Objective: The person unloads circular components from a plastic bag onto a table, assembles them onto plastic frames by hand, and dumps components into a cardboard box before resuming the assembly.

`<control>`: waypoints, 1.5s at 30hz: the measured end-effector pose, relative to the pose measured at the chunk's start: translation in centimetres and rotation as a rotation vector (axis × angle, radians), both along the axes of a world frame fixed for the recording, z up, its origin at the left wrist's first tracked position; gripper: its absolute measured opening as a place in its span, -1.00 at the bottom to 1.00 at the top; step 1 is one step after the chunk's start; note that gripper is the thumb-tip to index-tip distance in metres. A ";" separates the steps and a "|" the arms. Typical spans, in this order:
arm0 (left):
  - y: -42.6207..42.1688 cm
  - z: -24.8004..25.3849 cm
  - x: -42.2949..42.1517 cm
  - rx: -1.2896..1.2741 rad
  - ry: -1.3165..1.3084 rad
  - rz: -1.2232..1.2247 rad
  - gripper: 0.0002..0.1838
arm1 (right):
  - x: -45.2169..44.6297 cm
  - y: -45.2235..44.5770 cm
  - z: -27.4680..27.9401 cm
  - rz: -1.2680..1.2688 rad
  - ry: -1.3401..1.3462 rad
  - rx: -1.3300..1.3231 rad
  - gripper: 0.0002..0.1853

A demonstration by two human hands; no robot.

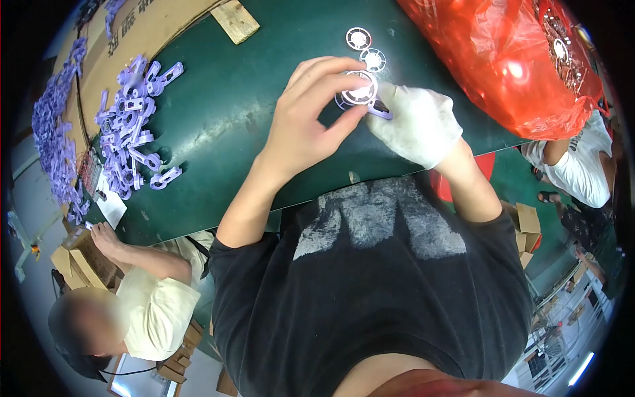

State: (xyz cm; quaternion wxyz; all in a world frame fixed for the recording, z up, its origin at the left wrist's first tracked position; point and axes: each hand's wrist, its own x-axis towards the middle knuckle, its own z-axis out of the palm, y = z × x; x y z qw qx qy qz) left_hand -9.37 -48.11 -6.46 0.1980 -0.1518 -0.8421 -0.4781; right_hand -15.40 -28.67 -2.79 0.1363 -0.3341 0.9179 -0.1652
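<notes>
My bare left hand (311, 112) curls its fingers around a white spoked ring (360, 88), thumb below and fingertips above. My right hand (417, 122), in a white glove, is closed on a purple part (379, 111) right beside that ring. Its gloved fingertips are partly hidden. The ring and the purple part overlap, and I cannot tell whether they are joined. Just beyond my hands, a white ring (372, 60) and another ring with a reddish edge (358, 38) lie on the green table (225, 86).
A heap of purple parts (132, 119) lies left on the table, with more on cardboard (145, 33) behind. A wooden block (235, 21) sits at the far edge. A red bag (503, 66) with metal pieces stands right. A co-worker (159, 291) sits left; other people are at right.
</notes>
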 end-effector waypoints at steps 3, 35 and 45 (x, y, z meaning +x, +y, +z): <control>-0.6 0.1 0.3 0.086 -0.091 -0.069 -0.59 | -0.1 0.1 0.6 -0.049 -0.064 -0.040 -0.68; 0.8 -0.8 1.0 0.585 -0.283 -0.250 -0.68 | 1.4 0.5 -3.2 0.094 0.012 -0.486 -0.67; -6.4 -1.4 -10.7 0.534 -0.721 -0.023 -0.67 | 0.5 1.6 -3.5 -0.275 -0.386 -0.444 -0.53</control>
